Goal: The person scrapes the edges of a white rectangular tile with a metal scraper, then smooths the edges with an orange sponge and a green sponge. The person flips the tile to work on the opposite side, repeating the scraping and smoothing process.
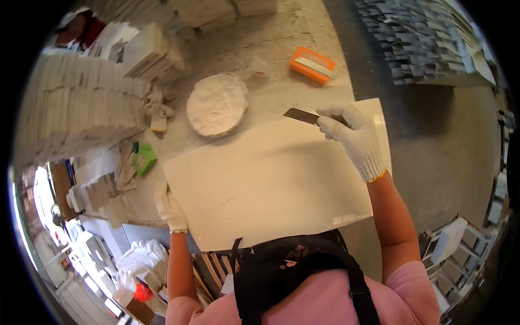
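A large white panel (271,184) with a smooth surface lies in front of me. Above its far right part, my right hand (349,132), in a white knit glove with a yellow cuff edge, is closed on a putty knife (301,115). The knife's flat grey blade points left; its handle is hidden by the fingers. My left hand (171,208), gloved too, rests along the panel's left edge with its fingers stretched out. Just beyond the panel sits a round bowl (218,104) full of white powder or paste.
An orange box (313,65) with a pale strip on top lies at the far right of the worktable (281,38). Stacked pale slabs (81,103), a glove (158,115) and a green packet (144,160) are on the left. Grey stacked pieces (411,38) stand beyond the aisle.
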